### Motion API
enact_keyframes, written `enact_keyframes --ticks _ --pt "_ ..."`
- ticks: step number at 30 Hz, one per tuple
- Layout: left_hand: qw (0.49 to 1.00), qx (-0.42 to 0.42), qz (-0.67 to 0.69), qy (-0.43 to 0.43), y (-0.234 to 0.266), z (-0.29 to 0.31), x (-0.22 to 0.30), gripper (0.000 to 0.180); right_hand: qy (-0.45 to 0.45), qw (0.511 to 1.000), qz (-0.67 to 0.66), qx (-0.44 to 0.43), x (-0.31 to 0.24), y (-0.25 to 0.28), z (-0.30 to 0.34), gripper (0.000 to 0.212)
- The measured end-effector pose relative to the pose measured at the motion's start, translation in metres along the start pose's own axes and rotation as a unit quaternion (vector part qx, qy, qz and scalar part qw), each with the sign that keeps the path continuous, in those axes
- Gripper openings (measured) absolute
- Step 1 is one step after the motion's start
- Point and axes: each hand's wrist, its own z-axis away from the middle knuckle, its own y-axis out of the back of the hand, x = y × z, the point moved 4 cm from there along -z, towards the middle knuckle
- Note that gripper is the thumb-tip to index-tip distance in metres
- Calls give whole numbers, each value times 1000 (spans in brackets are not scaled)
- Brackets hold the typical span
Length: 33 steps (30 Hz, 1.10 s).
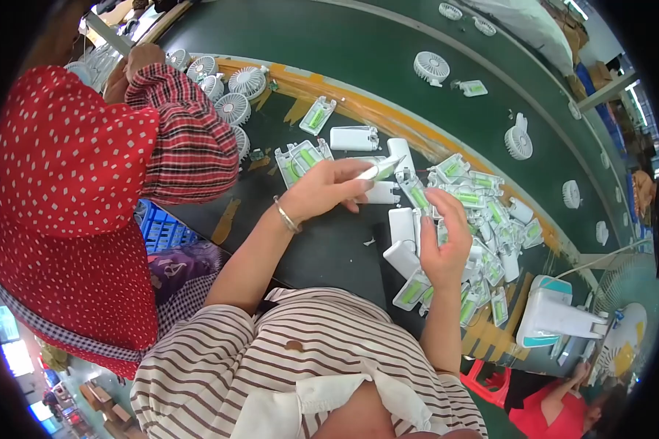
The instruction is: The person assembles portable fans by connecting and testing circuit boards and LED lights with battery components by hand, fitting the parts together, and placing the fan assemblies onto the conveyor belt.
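My left hand (321,192) is closed around a slim white handle shell (377,171) with a green part inside, held tilted above the bench. Its far end narrows to a point beside a white handle standing behind it. My right hand (447,238) is curved at the left edge of a heap of white fan handles (483,219), fingers and thumb apart. Close to its fingertips is an open handle shell (416,193) with a green cell; whether they touch cannot be made out. More white handles (354,138) lie beyond my left hand, some showing green cells.
A person in a red patterned top (73,146) works close on my left, by several white fan heads (233,108). Past a taped ledge (417,132), a green belt (329,51) carries more fans (431,67). At right stands a white and teal device (556,314).
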Motion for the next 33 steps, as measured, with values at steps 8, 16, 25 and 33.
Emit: enact_keyframes --ticks 8,16,25,33 --pt "968 -125 203 78 -19 57 -8 40 92 995 20 31 -52 -24 5 45" --pt "972 -160 137 102 -30 65 -14 37 -56 990 -130 -6 -32 -44 19 7" --pt "1000 11 -17 -8 -28 74 9 12 102 994 30 -7 -55 -40 33 16" --pt "986 -68 -132 -76 -31 75 20 12 -295 795 -524 -77 -13 -58 63 5"
